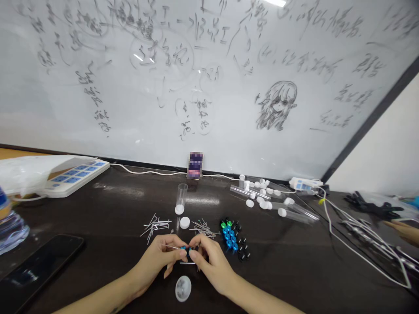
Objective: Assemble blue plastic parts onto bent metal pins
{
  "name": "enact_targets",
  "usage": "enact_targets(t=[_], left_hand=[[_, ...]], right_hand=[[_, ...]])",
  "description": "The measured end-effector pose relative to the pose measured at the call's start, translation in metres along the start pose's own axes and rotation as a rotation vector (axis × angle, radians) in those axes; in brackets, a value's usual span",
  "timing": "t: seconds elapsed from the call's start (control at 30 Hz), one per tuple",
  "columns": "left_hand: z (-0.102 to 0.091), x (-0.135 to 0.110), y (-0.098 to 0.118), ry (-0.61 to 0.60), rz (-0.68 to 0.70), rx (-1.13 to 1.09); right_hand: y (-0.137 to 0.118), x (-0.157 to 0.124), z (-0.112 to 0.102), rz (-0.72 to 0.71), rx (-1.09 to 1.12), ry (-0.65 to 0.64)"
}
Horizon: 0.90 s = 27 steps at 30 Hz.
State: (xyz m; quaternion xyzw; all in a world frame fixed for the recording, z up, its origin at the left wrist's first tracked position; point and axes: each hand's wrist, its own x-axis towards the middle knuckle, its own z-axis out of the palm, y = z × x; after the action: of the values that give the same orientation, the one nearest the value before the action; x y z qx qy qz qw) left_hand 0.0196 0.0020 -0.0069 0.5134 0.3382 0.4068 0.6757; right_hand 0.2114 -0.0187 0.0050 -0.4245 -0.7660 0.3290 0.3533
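Note:
My left hand (pixel 163 254) is closed in a pinch on a small blue-and-black part (pixel 187 250). A thin metal rod (pixel 172 247) runs from that part back across the left fingers. From the other side, the fingertips of my right hand (pixel 211 261) are closed on the same part. The fingers cover most of it, so its shape is unclear. Just below the fingertips a short metal rod (pixel 187 263) shows. Nearer to me, between the forearms, is a round translucent dish (pixel 183 288) with something small and dark in it.
Beyond my hands lie metal pins (pixel 156 225), hooked pins (pixel 203 228), a white cap (pixel 184 223) and an upright clear tube (pixel 182 198). Blue and green parts (pixel 229 235) sit at right, before capped tubes (pixel 262 196). A phone (pixel 39 270) lies at left; another person's hand (pixel 404 231) appears far right.

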Motion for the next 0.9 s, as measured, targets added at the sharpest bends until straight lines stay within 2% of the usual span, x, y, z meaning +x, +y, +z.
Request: enact_targets(t=[0.23, 0.57, 0.73, 0.9], left_hand=[[-0.0007, 0.0010, 0.0002, -0.008, -0.017, -0.033], [-0.0009, 0.0006, 0.0032, -0.016, -0.063, -0.040], [-0.0021, 0.0019, -0.0011, -0.014, -0.071, -0.069], [-0.0037, 0.0037, -0.0048, -0.018, -0.093, -0.084]], right_hand=[[0.0027, -0.0030, 0.0017, -0.011, 0.028, 0.052], [-0.0013, -0.0014, -0.0015, 0.013, 0.066, -0.007], [0.0033, -0.0025, 0.0013, 0.005, 0.035, 0.006], [0.0030, -0.0002, -0.0013, -0.003, 0.024, -0.034]])
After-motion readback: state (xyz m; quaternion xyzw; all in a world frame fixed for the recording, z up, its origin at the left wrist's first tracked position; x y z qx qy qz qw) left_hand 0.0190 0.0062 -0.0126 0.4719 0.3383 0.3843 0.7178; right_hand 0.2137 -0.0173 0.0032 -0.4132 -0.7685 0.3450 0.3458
